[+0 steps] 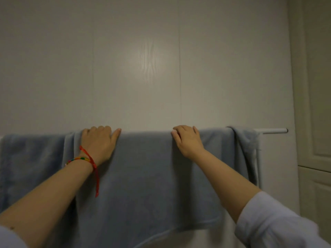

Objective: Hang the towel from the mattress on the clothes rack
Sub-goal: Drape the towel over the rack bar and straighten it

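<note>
Head view. A grey-blue towel was draped over the top bar of a white clothes rack, its front panel hanging down toward the lower edge of the picture. The bare end of the bar projected to the right of the cloth, and a white upright of the rack showed just beside the towel's bunched right edge. At the left the cloth lay in a second, overlapping fold that ran to the picture's edge.

The left hand rested palm-down on the towel at the bar — fingers curled over the top and out of sight behind it, thumb laid along the fold. Whether those fingers pinched the cloth or merely pressed on it could not be told. A red cord was tied at the left wrist with a loose end hanging down, and a multicoloured beaded bracelet lay just beside it.

The right hand lay on the towel well apart from the left, fingers bent at the bar and fingertips on the cloth's upper edge — again, a grasp could not be confirmed. A pale sleeve was pushed up the right forearm.

Behind the rack stood a pale panelled wall; at the far right, a white panelled door.
</note>
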